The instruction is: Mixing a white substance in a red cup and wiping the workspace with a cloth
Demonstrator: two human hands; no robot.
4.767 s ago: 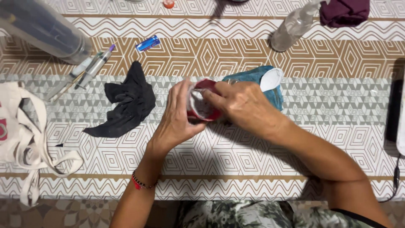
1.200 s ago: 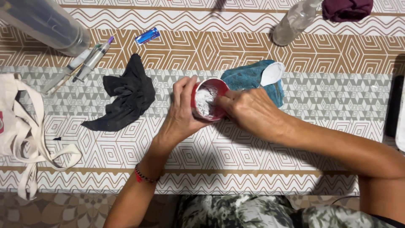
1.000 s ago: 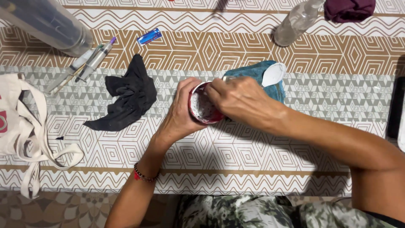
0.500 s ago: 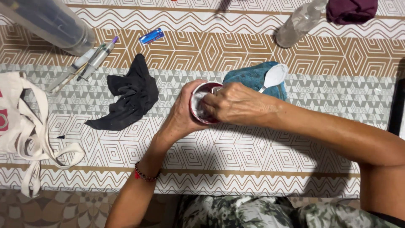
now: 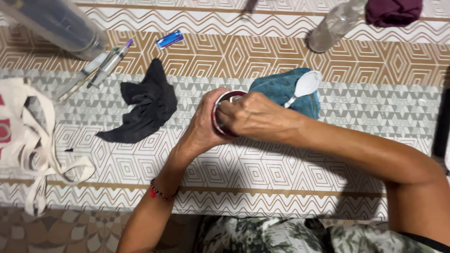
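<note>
My left hand wraps around the side of a small dark red round cup, holding it just above the patterned tablecloth. My right hand covers the cup's mouth, fingers curled into it, so what is inside is hidden. Just behind the hands lies a teal cloth with a white spoon resting on it. A crumpled black cloth lies to the left of my left hand.
A cream tote bag lies at the left edge. At the back stand a clear plastic cylinder, pens, a small blue item, a clear bottle and a maroon cloth. The table's near edge runs along the bottom.
My right hand has moved over the cup's mouth and now hides the white contents seen a second ago. The left hand keeps its hold on the cup.
</note>
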